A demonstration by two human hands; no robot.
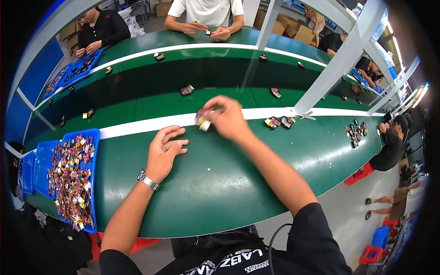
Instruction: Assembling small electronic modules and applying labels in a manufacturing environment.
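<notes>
My right hand (228, 118) pinches a small dark-red packet with a white and yellow part (203, 123), held over the white strip (133, 127) along the green worktable (206, 183). Motion smears the packet and the fingertips. To its left, my left hand (165, 150) hovers above the tabletop, fingers apart and nothing in them; a metal watch is on that wrist. Right of my right hand, two similar packets (279, 122) lie at the strip's edge, beside a pair of scissors (306, 115).
A blue tray (97, 151) heaped with packets stands at the left. Beyond the strip, a green conveyor belt (160, 103) carries scattered packets. Grey metal posts (337, 59) rise at the right. Another pile (356, 133) lies far right. Several people work around the table.
</notes>
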